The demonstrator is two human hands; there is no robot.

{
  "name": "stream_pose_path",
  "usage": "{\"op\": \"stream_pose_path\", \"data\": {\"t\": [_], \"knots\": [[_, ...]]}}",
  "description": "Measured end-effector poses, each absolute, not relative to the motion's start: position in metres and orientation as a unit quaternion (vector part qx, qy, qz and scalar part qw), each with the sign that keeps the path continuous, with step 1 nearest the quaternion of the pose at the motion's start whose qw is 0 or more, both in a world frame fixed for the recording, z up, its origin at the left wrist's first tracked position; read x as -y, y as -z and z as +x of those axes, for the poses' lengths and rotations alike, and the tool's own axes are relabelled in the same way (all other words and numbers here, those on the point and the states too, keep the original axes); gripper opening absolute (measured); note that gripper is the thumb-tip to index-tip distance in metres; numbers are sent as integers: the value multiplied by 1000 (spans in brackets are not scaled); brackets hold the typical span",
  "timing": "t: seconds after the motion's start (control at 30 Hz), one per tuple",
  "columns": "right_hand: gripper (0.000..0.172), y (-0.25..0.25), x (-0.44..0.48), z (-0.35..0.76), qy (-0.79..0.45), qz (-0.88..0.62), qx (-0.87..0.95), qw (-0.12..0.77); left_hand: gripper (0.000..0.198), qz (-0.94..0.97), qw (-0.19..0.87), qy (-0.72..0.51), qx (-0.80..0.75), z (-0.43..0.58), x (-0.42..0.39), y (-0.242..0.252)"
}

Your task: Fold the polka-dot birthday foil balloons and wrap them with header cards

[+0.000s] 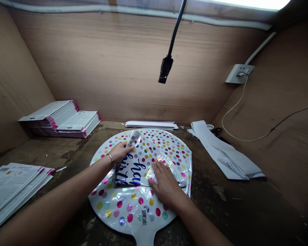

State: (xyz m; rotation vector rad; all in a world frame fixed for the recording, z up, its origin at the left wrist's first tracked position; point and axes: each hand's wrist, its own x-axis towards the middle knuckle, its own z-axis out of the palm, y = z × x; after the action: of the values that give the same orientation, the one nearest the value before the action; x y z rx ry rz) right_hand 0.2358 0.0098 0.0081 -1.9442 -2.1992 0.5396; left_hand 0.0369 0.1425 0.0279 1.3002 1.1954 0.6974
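Note:
A flat, round foil balloon (pixel 133 205) with coloured dots lies on the table, its tail toward me and a barcode near the tail. On top of it is a folded foil balloon (pixel 143 152) with the same dots and blue lettering. My left hand (pixel 120 152) pinches the left edge of the folded balloon between thumb and fingers, lifting that edge a little. My right hand (pixel 166 184) lies flat on the folded balloon's right part, fingers stretched out. A bracelet sits on the left wrist.
Stacks of printed cards (pixel 78 123) stand at the back left, with more cards (pixel 12 184) at the near left. White paper strips (pixel 151 125) lie at the back, and white sheets (pixel 220 150) at the right near scissors (pixel 217 131). A black cable (pixel 166 65) hangs overhead; a socket (pixel 239 74) is on the right wall.

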Motion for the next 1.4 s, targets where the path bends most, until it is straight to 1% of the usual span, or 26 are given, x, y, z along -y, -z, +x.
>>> {"op": "stream_pose_path", "data": {"t": [0.07, 0.13, 0.2, 0.27, 0.3, 0.37, 0.4, 0.43, 0.47, 0.5, 0.57, 0.6, 0.67, 0.77, 0.87, 0.97, 1.03, 1.13, 1.23, 1.27, 1.4], "knots": [[64, -14, -8, 240, -179, -656, 721, 135, 46, 557, 593, -331, -478, 32, -126, -34], [62, -26, -13, 249, -152, -676, 685, 224, 47, 560, 601, -349, -452, 26, -110, -40], [64, -43, -26, 263, -106, -686, 648, 312, 46, 574, 600, -357, -427, 21, -98, -47], [69, -64, -45, 278, -82, -659, 658, 355, 44, 605, 580, -366, -405, 19, -91, -54], [65, -76, -54, 284, -107, -633, 683, 349, 43, 623, 562, -375, -395, 18, -89, -59], [41, -100, -65, 292, -241, -566, 728, 304, 39, 650, 519, -410, -376, 18, -86, -69], [33, -111, -66, 293, -276, -533, 742, 299, 36, 659, 488, -438, -368, 18, -84, -75], [27, -121, -63, 292, -273, -509, 754, 312, 33, 668, 446, -471, -364, 17, -82, -81], [24, -129, -57, 289, -232, -495, 766, 338, 30, 678, 393, -502, -366, 15, -80, -86], [21, -134, -48, 285, -157, -488, 775, 371, 27, 691, 333, -525, -369, 12, -77, -88], [16, -134, -28, 279, -9, -473, 786, 398, 20, 741, 220, -526, -356, 4, -69, -85], [16, -127, -18, 277, 37, -465, 795, 388, 20, 778, 179, -499, -336, -2, -66, -79], [18, -100, 0, 275, 63, -448, 825, 338, 21, 861, 130, -408, -275, -12, -58, -57], [24, -47, 18, 276, 8, -433, 868, 244, 21, 936, 95, -253, -223, -23, -48, -21], [32, -15, 32, 274, -76, -449, 870, 189, 23, 953, 115, -163, -227, -28, -38, -3], [46, -13, 41, 269, -155, -470, 850, 181, 24, 947, 155, -141, -243, -32, -31, -3], [49, -19, 43, 268, -188, -475, 839, 187, 27, 935, 183, -146, -266, -36, -28, -2], [39, -23, 40, 268, -221, -476, 826, 207, 27, 911, 215, -158, -315, -41, -24, 2], [23, -20, 34, 270, -248, -494, 802, 226, 21, 884, 224, -182, -369, -42, -21, 3], [20, -19, 31, 269, -251, -509, 792, 226, 19, 870, 222, -192, -395, -40, -20, 2], [33, -18, 20, 263, -228, -586, 747, 216, 19, 803, 200, -202, -523, -29, -19, -4]]}}
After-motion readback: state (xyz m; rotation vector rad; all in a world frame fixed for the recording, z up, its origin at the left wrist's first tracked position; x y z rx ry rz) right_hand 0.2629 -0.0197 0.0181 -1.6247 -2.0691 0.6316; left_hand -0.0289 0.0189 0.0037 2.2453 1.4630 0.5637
